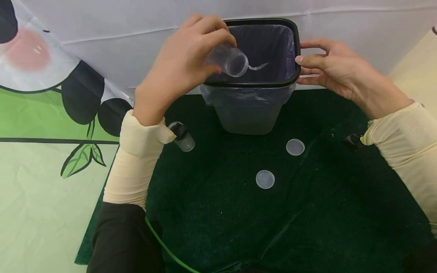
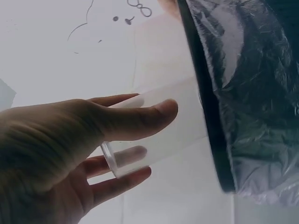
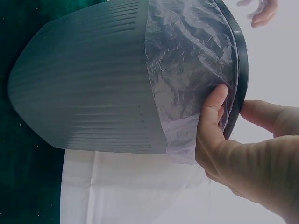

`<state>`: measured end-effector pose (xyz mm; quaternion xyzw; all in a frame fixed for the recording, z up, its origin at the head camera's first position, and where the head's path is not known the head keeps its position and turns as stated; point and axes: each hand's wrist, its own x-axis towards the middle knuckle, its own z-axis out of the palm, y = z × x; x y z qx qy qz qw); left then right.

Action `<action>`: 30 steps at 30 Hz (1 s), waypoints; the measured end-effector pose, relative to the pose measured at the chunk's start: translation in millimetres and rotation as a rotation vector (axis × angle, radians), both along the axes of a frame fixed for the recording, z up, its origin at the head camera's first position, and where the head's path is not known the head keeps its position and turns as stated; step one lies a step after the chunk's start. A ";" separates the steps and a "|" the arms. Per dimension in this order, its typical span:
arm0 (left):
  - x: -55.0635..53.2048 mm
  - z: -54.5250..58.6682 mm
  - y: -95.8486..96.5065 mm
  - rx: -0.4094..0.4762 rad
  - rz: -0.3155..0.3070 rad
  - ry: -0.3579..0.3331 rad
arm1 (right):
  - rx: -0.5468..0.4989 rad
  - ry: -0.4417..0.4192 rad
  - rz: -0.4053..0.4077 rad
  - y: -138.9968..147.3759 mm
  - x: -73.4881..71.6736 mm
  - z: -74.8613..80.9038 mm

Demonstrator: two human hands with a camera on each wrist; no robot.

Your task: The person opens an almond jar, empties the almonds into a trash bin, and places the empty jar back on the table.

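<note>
My left hand (image 1: 184,57) grips a clear plastic jar (image 1: 236,65), tilted with its open mouth over the lined trash bin (image 1: 250,119). In the left wrist view, thumb and fingers wrap round the lower end of the jar (image 2: 175,123). A thin shiny strip (image 1: 258,67) shows just beyond the mouth; whether it is liquid or plastic I cannot tell. My right hand (image 1: 338,68) pinches the bin's black rim on its right side. Seen from the right wrist, its thumb and fingers are on either side of the rim (image 3: 242,60), over the folded liner (image 3: 191,70).
On the dark green cloth (image 1: 218,231) lie two round clear lids, one nearer lid (image 1: 265,179) and one farther lid (image 1: 295,147). Another clear container (image 1: 186,143) is below my left wrist, partly covered. A white sheet (image 1: 358,22) hangs behind the bin. A green cord (image 1: 167,250) runs beside my left sleeve.
</note>
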<state>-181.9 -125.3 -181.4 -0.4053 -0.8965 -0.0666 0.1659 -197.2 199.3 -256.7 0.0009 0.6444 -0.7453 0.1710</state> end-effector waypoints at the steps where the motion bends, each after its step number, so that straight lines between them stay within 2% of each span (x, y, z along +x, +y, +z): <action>1: 2.5 0.8 -3.2 0.002 -0.005 0.002 | -0.001 0.000 0.000 0.0 0.0 0.0; 8: 14.1 4.0 -16.2 -0.003 -0.017 -0.008 | -0.014 0.001 0.003 3.1 -1.1 1.0; 14: 14.2 3.2 -17.0 0.001 -0.019 0.002 | -0.019 -0.011 0.002 4.3 -0.9 0.8; 24: 9.4 4.0 -16.9 0.016 0.000 -0.026 | -0.013 -0.007 0.000 4.1 -1.0 0.1; 27: 7.3 4.8 -16.7 0.040 0.036 -0.064 | -0.023 -0.009 -0.003 4.2 -1.2 -0.1; 30: 5.8 4.9 -16.2 0.077 0.102 -0.114 | -0.021 -0.012 -0.007 3.9 -1.1 -0.1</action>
